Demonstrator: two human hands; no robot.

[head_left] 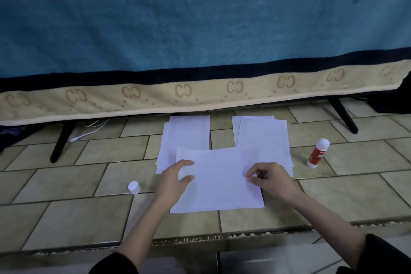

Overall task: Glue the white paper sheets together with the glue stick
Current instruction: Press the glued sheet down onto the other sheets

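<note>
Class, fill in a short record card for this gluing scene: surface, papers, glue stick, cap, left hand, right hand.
surface: tiled floor
papers: front sheet lying over two stacks, left stack and right stack
glue stick: standing right of the papers, held by no hand
cap: on the floor, left of the papers
left hand: fingers resting on the front sheet
right hand: pinching the front sheet
</note>
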